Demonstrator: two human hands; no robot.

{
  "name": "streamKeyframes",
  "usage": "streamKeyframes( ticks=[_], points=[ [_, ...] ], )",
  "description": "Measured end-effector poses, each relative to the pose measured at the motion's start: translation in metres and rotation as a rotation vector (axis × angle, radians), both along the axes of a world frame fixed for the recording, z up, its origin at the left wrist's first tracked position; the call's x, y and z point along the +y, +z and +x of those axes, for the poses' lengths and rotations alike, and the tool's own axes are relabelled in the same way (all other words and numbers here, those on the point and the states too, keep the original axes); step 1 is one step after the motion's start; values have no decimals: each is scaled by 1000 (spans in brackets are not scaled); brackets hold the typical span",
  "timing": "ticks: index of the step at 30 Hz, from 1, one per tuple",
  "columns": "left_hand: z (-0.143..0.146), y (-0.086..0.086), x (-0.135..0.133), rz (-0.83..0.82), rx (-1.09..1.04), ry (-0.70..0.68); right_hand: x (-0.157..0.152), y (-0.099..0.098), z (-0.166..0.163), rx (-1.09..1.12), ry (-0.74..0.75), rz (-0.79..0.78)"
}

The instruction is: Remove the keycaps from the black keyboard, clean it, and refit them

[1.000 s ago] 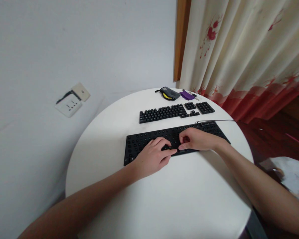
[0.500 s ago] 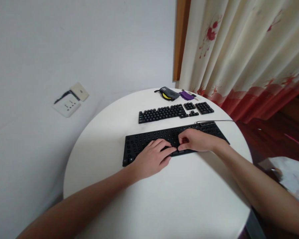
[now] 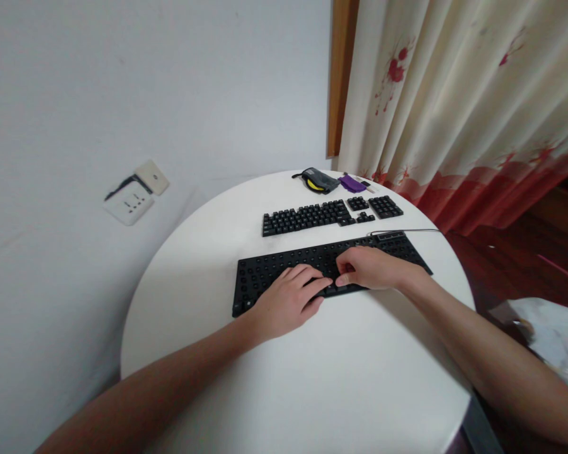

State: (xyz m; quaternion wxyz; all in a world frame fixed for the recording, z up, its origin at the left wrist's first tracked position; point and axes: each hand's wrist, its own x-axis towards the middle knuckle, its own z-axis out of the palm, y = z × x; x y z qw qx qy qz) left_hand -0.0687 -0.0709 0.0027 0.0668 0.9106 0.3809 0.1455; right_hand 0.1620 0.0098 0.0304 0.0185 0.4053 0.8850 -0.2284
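A black keyboard (image 3: pixel 284 257) lies on the white round table (image 3: pixel 331 372), most of its key positions showing bare without caps. A few keycaps (image 3: pixel 248 304) sit along its front row at the left end. My left hand (image 3: pixel 288 299) rests over the keyboard's front edge, fingers stretched out, index fingertip touching the front row near the middle. Right beside it, my right hand (image 3: pixel 366 267) is closed over the keyboard, fingers curled and thumb down near the front row. Whatever it pinches, if anything, is hidden by the fingers.
Behind the keyboard, loose black keycaps (image 3: pixel 307 216) are laid out in keyboard order. Farther back lie a dark grey pouch (image 3: pixel 322 180) with something yellow and a purple cloth (image 3: pixel 352 183). A cable (image 3: pixel 421 230) runs right. The wall bears a socket (image 3: pixel 130 202); a curtain (image 3: pixel 435 113) hangs right.
The view has shifted very slightly. Both hands stay at nearly the same spots on the keyboard, with no clear change in their grip.
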Motion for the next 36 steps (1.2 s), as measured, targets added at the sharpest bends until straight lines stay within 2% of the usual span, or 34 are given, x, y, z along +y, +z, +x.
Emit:
streamKeyframes(
  ticks=[15,19,23,25,27,30,33,36],
  points=[
    [0,-2,2,-6,-3,2,-1,4,-5,-106,-2,27],
    [-1,-1,2,0,-5,1,0,2,-1,-22,-12,-1],
    [-1,0,1,2,-11,3,5,-1,4,165,36,-56],
    [-1,0,1,-1,-14,3,10,-5,4,268,-32,21],
    [-1,0,1,-4,-19,-2,15,-10,3,330,-175,201],
    [-1,-1,1,-3,-20,-9,22,-21,-1,278,-375,451],
    [-1,-2,1,-1,-20,-10,28,-30,-6,151,-482,555],
    [-1,-2,1,-1,-19,-6,32,-34,-9,57,-512,591]
  ],
)
